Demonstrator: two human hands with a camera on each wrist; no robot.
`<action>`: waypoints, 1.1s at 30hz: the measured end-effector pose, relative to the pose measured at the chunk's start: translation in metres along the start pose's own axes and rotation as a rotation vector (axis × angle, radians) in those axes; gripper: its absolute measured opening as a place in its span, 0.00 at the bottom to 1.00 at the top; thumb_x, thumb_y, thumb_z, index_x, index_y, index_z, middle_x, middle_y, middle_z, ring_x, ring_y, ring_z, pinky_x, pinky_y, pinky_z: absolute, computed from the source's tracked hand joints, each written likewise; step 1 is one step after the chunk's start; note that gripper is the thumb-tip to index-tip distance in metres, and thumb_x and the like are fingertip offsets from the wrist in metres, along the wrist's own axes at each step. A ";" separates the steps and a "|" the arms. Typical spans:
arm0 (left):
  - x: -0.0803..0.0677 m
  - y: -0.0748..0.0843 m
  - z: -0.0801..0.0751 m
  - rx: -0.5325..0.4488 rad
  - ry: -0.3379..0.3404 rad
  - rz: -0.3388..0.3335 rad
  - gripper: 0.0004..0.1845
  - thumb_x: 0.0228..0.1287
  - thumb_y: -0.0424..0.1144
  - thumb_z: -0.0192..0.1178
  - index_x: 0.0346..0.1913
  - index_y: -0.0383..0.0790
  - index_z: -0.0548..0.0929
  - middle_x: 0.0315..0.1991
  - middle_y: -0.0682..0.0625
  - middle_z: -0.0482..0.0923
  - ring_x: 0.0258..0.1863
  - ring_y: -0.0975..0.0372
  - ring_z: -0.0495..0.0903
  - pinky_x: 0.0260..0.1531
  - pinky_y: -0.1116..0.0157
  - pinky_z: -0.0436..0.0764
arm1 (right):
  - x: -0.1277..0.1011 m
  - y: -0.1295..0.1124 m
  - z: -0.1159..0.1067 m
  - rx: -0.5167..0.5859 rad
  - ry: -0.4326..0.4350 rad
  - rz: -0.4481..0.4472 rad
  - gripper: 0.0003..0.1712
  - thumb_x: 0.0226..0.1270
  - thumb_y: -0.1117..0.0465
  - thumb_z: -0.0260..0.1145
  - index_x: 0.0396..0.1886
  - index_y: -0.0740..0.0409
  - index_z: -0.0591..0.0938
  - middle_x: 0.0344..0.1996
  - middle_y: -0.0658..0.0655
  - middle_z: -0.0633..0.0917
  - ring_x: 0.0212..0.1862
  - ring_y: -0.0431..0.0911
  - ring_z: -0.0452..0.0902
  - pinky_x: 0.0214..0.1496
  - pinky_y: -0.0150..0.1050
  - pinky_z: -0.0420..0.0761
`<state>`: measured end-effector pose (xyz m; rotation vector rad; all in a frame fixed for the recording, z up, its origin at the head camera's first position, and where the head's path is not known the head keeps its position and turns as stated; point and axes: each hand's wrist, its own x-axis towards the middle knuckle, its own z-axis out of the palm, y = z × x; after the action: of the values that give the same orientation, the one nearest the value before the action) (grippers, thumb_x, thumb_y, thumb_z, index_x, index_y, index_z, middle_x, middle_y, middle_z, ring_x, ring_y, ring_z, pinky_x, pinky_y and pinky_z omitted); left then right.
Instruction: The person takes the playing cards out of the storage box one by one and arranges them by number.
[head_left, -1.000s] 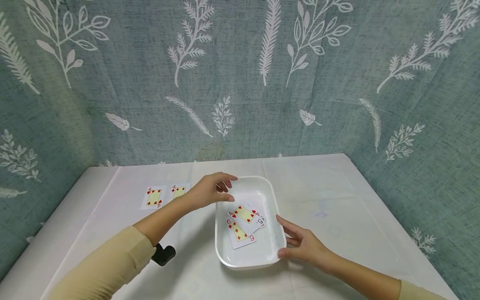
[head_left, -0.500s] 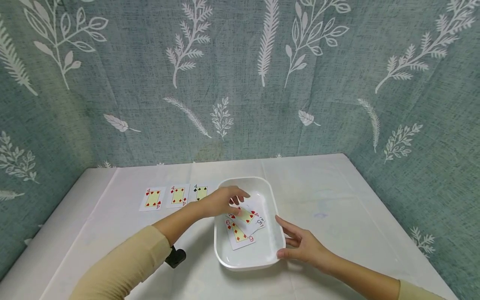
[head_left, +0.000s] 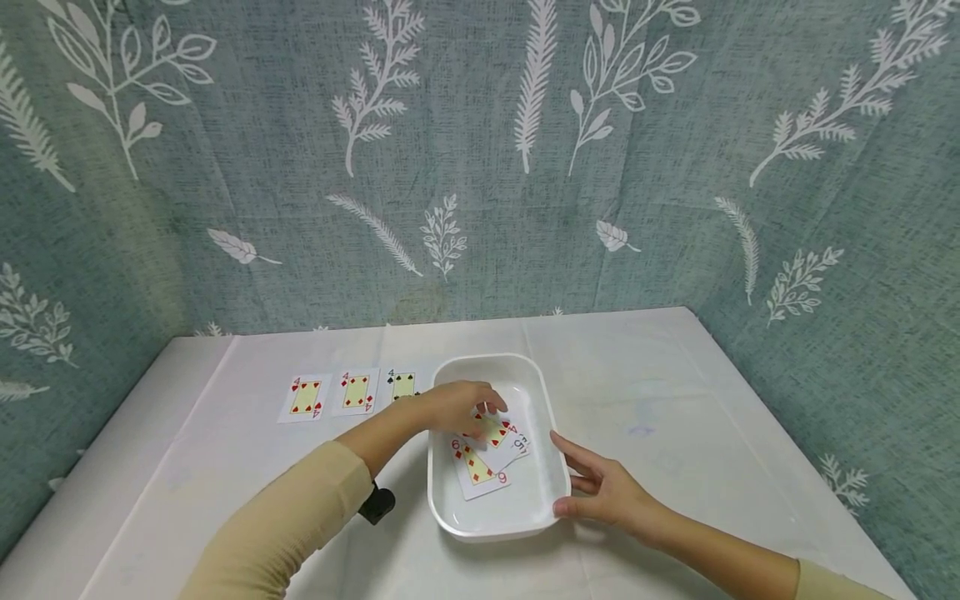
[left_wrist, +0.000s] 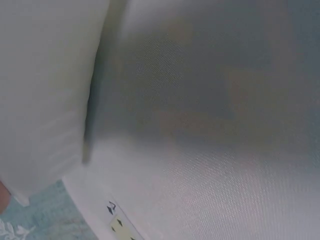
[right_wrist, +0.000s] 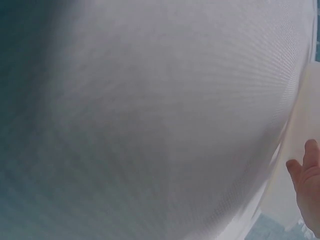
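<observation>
A white rectangular tray [head_left: 525, 508] stands on the table with several playing cards inside. My left hand [head_left: 453, 407] reaches over its left rim, fingers bent and thumb over the four of hearts [head_left: 497, 432]; a gap shows between thumb and fingertips. Beneath that card lies a six of diamonds [head_left: 478, 477], partly covered. My right hand [head_left: 606, 492] rests its thumb and fingertips against the tray's right side. In the right wrist view, fingers of the right hand [right_wrist: 309, 185] touch the tray's outer wall [right_wrist: 287, 200]. The left wrist view is mostly blurred.
Left of the tray, a four of hearts [head_left: 305, 398], a four of diamonds [head_left: 356, 392] and a black-suit four [head_left: 402, 384] lie in a row. The white-covered table [head_left: 675, 400] meets leaf-patterned curtains [head_left: 480, 167]. A small black object [head_left: 377, 505] shows below the left sleeve.
My left hand has moved from the tray's upper left rim, inward and down to the cards, uncovering the black four on the table. The right hand stays at the tray's side.
</observation>
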<state>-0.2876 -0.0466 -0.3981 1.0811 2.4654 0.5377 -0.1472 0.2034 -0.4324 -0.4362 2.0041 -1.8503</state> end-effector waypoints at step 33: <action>0.012 0.001 0.005 0.184 -0.029 -0.064 0.27 0.42 0.39 0.77 0.47 0.53 0.76 0.44 0.59 0.72 0.44 0.66 0.71 0.48 0.66 0.73 | 0.003 0.003 -0.002 0.007 -0.015 -0.021 0.54 0.54 0.63 0.73 0.73 0.65 0.50 0.67 0.77 0.56 0.62 0.68 0.65 0.50 0.37 0.80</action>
<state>-0.2919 -0.0362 -0.4039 1.0663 2.5539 0.2777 -0.1505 0.2042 -0.4354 -0.4694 1.9906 -1.8606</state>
